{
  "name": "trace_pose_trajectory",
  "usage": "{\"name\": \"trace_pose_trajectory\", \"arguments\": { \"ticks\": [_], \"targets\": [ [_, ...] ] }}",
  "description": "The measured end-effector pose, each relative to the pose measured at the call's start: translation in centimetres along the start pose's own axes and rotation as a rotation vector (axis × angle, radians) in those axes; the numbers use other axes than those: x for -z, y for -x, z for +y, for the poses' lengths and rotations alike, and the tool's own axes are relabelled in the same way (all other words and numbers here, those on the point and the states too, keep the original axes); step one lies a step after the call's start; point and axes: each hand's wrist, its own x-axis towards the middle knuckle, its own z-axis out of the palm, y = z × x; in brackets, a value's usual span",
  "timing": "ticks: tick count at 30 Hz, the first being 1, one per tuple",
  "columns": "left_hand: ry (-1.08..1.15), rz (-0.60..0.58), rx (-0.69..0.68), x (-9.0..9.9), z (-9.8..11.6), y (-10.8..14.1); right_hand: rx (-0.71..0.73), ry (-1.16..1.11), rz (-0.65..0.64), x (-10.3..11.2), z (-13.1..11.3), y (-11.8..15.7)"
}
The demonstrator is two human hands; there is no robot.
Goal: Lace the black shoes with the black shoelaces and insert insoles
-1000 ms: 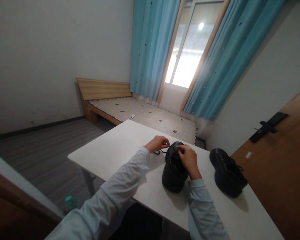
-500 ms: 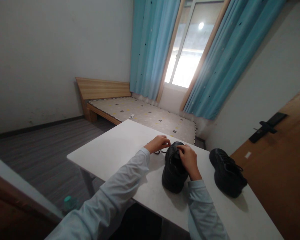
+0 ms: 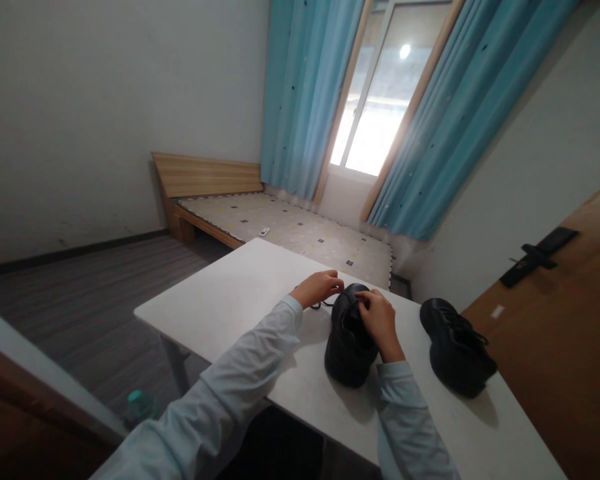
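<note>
A black shoe (image 3: 349, 357) stands upright on the white table (image 3: 230, 287), heel toward me. At its left side, my left hand (image 3: 321, 288) pinches a black shoelace (image 3: 327, 304), part of which lies looped on the tabletop. My right hand (image 3: 379, 319) is over the shoe's right side, its thumb and fingers closed at the tongue and lacing; exactly what they grip is too small to make out. A second black shoe (image 3: 457, 353), its lace tied across the top, rests farther right, touched by neither hand.
Beyond the table is a bed (image 3: 280, 217) with a small white object (image 3: 265, 232) on it. A wooden door (image 3: 555, 300) with a black handle is at the right. A green-capped bottle (image 3: 137, 400) stands low at the left.
Both hands stay at the shoe with only slight finger movement; the left fingers have shifted a little to the right. The shoes keep their places.
</note>
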Motion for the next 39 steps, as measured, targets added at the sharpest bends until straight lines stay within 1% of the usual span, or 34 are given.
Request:
{"name": "trace_pose_trajectory", "arguments": {
  "ticks": [6,9,11,14,16,23,28,33,39],
  "targets": [
    [-0.041,-0.022,-0.007,-0.2,0.3,-0.1,0.007,-0.023,0.024,-0.1,0.0,0.0],
    [-0.035,-0.021,0.02,-0.5,0.8,0.0,0.005,-0.029,0.027,-0.2,0.0,-0.1],
    [-0.034,0.003,0.049,-0.8,1.1,0.0,-0.002,-0.02,0.019,-0.3,0.1,-0.1],
    [-0.023,0.072,0.085,-1.3,1.1,0.1,-0.007,0.003,0.0,-0.3,0.1,-0.2],
    [0.005,0.101,0.108,-1.6,1.0,0.1,-0.01,0.019,-0.007,-0.3,0.1,-0.2],
    [0.2,0.133,0.239,-2.0,0.9,-0.2,0.007,0.071,-0.03,-0.1,-0.1,-0.2],
    [0.272,0.137,0.218,-2.6,0.8,-0.3,-0.003,0.048,0.0,0.1,-0.1,-0.1],
    [0.322,0.137,0.232,-2.7,0.8,-0.3,-0.02,0.012,0.029,0.1,-0.1,-0.1],
    [0.307,0.162,0.243,-2.8,0.8,-0.4,-0.001,0.054,0.008,0.3,-0.2,-0.2]
  ]
}}
